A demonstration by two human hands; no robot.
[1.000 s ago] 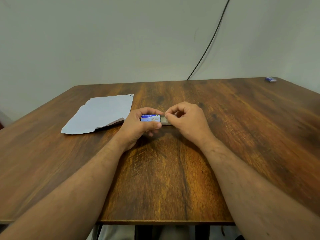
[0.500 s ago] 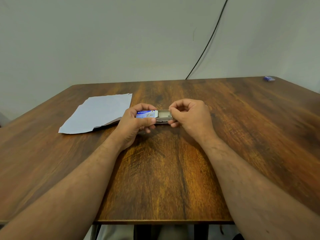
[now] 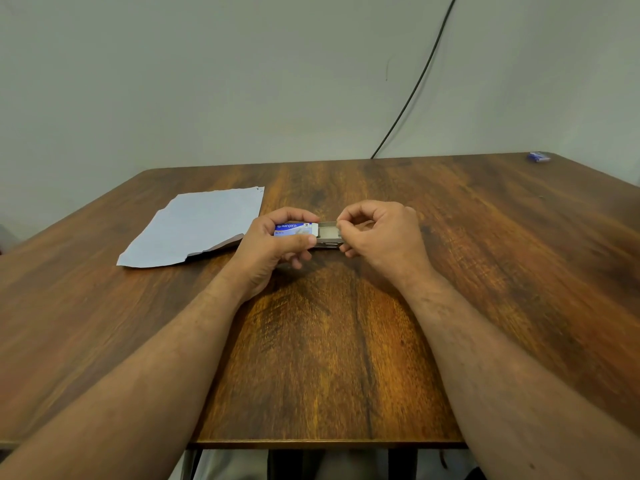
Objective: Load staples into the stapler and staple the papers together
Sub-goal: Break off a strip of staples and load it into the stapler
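Box [image 3: 292, 229] of staples, light thin card: left hand [image 3: 273, 242] grips sleeve; right hand [image 3: 377, 233], at 3 o'clock, pinches tray [image 3: 327, 233]; squeeze gently, staples spill easily

Both forearms bare, reaching forward from bottom corners, converging toward centre. Left hand [image 3: 273, 242] knuckles-left, fingers curled over top of staple box [image 3: 294, 229], thumb pressed along its near side. Right hand [image 3: 381, 233] close beside left, not touching it, fingers curled, thumb and forefinger pinching end of box's pulled-out inner tray [image 3: 328, 233]. Wrists straight.
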